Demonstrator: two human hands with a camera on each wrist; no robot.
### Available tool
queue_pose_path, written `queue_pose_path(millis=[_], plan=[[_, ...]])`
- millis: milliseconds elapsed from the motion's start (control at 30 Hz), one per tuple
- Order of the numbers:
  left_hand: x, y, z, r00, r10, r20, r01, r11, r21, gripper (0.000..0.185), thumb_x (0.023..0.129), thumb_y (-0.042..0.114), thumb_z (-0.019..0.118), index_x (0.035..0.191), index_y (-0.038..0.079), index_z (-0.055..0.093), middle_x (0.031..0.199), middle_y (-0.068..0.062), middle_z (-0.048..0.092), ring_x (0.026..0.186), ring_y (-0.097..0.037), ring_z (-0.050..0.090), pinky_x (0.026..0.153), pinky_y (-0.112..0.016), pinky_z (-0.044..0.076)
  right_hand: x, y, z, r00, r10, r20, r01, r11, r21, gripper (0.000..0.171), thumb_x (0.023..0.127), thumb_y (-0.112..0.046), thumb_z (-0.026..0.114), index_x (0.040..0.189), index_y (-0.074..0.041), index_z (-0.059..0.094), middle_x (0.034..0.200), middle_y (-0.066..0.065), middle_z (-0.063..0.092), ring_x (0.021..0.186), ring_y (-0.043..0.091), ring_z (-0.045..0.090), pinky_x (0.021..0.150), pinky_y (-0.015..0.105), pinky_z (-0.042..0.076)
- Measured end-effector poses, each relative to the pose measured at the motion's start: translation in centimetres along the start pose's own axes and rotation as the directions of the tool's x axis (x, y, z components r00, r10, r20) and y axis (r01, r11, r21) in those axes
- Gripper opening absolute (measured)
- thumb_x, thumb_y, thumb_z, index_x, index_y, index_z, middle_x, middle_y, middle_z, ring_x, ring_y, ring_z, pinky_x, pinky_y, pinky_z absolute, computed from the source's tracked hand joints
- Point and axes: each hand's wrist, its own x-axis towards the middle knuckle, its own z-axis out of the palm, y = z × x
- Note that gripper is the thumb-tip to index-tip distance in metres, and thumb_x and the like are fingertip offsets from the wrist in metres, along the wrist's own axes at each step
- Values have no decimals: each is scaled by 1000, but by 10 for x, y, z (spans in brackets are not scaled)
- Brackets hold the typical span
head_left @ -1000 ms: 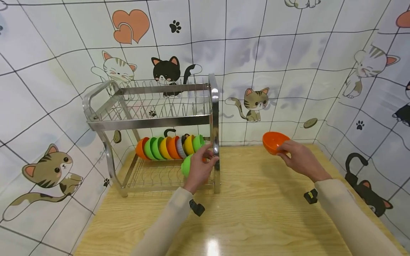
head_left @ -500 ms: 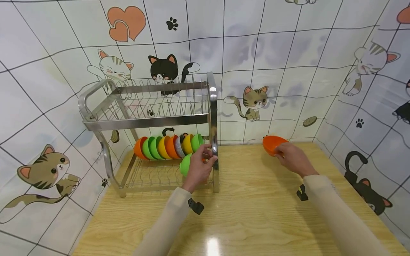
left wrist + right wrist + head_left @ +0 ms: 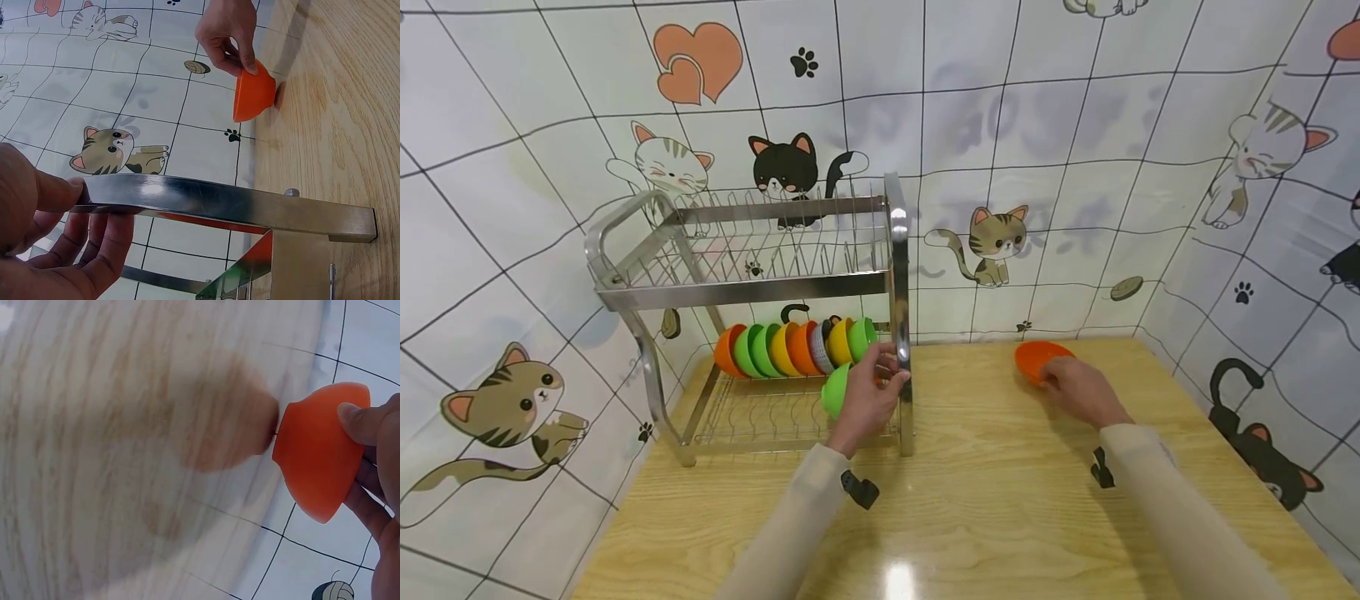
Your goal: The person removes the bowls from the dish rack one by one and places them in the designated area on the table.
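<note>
An orange bowl (image 3: 1039,360) sits upright at the back right of the table, its base at or just above the wood. My right hand (image 3: 1082,390) pinches its rim, thumb on the outer wall in the right wrist view. My left hand (image 3: 867,396) grips the right front post of a two-tier metal dish rack (image 3: 187,197), thumb on one side and fingers on the other. Behind that hand, a green bowl (image 3: 833,393) on the lower tier is partly hidden. A row of orange, green, yellow and patterned bowls (image 3: 786,350) leans along the back of that tier.
The rack's upper tier (image 3: 745,287) has wire slots. Wood tabletop (image 3: 970,500) extends right and in front of the rack. Tiled walls (image 3: 970,142) with cat drawings close off the back and both sides.
My right hand has lowered the orange bowl towards the tabletop, its opening now facing up. The left hand keeps its hold on the rack post.
</note>
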Motion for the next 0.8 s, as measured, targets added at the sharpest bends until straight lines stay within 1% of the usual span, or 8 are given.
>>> queue_pose_path(millis=[167, 300, 400, 600, 700, 800], plan=[[-1, -1, 0, 1000, -1, -1, 1, 1000, 10, 34, 100, 15, 67, 132, 22, 56, 108, -6, 60, 99, -21, 62, 85, -37, 57, -3, -1, 4, 999, 40, 25, -39, 999, -3, 9, 86, -5, 79, 94, -5, 76, 93, 9, 76, 84, 28, 67, 83, 56, 57], [-3, -2, -1, 1000, 14, 0, -14, 1000, 13, 34, 100, 15, 67, 132, 21, 55, 108, -7, 61, 98, -20, 62, 84, -35, 57, -4, -1, 7, 998, 47, 47, -47, 999, -6, 7, 87, -6, 79, 91, -7, 75, 88, 5, 72, 77, 21, 61, 77, 50, 56], [-3, -2, 0, 999, 34, 2, -34, 999, 12, 35, 100, 14, 67, 132, 19, 54, 107, -8, 61, 96, -20, 63, 83, -33, 57, -6, -1, 8, 997, 50, 56, -49, 999, -14, 7, 87, -8, 79, 91, -9, 74, 86, 3, 69, 75, 18, 58, 75, 47, 55], [-3, -3, 1, 998, 55, -3, -55, 998, 16, 34, 100, 13, 67, 131, 17, 55, 106, -8, 61, 93, -19, 62, 78, -26, 55, -9, 0, 10, 997, 53, 58, -53, 999, -1, 8, 87, -9, 79, 94, -8, 75, 91, 6, 71, 80, 22, 63, 79, 52, 57], [-2, -4, 1, 998, 56, -6, -56, 998, 18, 34, 100, 13, 67, 131, 16, 55, 106, -9, 62, 93, -19, 62, 77, -26, 54, -9, 0, 9, 997, 57, 60, -57, 998, 9, 9, 87, -8, 79, 96, -8, 75, 94, 7, 72, 84, 25, 66, 81, 54, 57], [-1, -4, 1, 999, 52, -10, -52, 998, 21, 34, 99, 13, 67, 131, 17, 55, 106, -9, 62, 92, -18, 62, 77, -26, 54, -7, 0, 8, 996, 58, 68, -59, 998, 16, 9, 87, -8, 79, 95, -8, 75, 94, 7, 72, 84, 25, 66, 82, 54, 56]])
